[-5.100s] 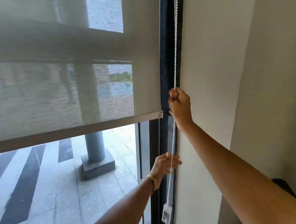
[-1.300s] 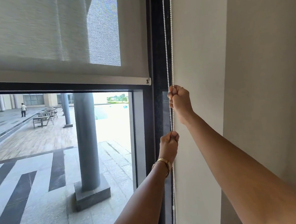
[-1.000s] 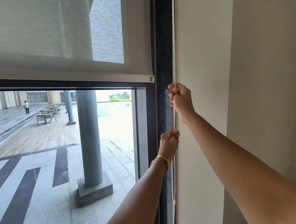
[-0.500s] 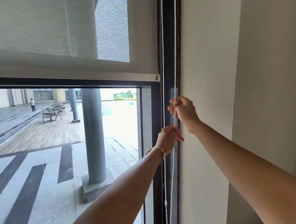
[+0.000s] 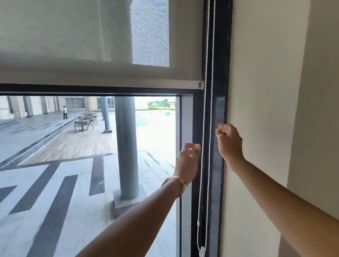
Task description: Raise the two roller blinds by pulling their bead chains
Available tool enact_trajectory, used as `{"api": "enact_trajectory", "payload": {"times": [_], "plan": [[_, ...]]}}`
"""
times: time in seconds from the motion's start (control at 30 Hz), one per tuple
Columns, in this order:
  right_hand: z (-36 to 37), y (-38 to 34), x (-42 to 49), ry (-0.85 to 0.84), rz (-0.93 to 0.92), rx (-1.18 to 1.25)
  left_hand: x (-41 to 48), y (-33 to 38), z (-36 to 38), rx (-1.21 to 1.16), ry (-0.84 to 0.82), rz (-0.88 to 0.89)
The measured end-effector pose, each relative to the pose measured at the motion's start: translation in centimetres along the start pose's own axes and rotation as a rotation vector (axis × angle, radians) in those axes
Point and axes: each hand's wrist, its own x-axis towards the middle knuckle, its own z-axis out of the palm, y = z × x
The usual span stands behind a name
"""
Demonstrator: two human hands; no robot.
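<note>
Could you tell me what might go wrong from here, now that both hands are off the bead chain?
1. The chain hangs free between the left hand and right hand; if its clutch slips, the blind could creep down.
2. A hasty regrab might catch the wrong strand and lower the blind.
3. The hanging loop could swing against the frame.

Both hands have let go of the bead chain (image 5: 208,125), which a moment ago they gripped one above the other. The left hand (image 5: 187,163) now hangs open just left of it, the right hand (image 5: 228,142) loosely curled just right. The roller blind (image 5: 77,34) has climbed from mid-window to the upper crossbar (image 5: 81,90).
</note>
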Motion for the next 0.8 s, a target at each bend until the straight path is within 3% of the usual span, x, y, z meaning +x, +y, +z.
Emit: {"api": "enact_trajectory", "payload": {"times": [0.37, 0.6, 0.8], "plan": [[7.2, -1.4, -8.4, -0.228, -0.016, 0.149, -5.1, -1.4, -10.8, -0.142, 0.416, -0.049], [15.9, -5.4, -18.2, -0.574, -0.084, 0.247, -12.3, -2.3, -23.5, 0.126, 0.594, -0.017], [26.2, -14.6, -27.9, -0.842, -0.129, 0.442, -19.3, -1.8, -36.3, 0.337, 0.679, -0.041]]}}
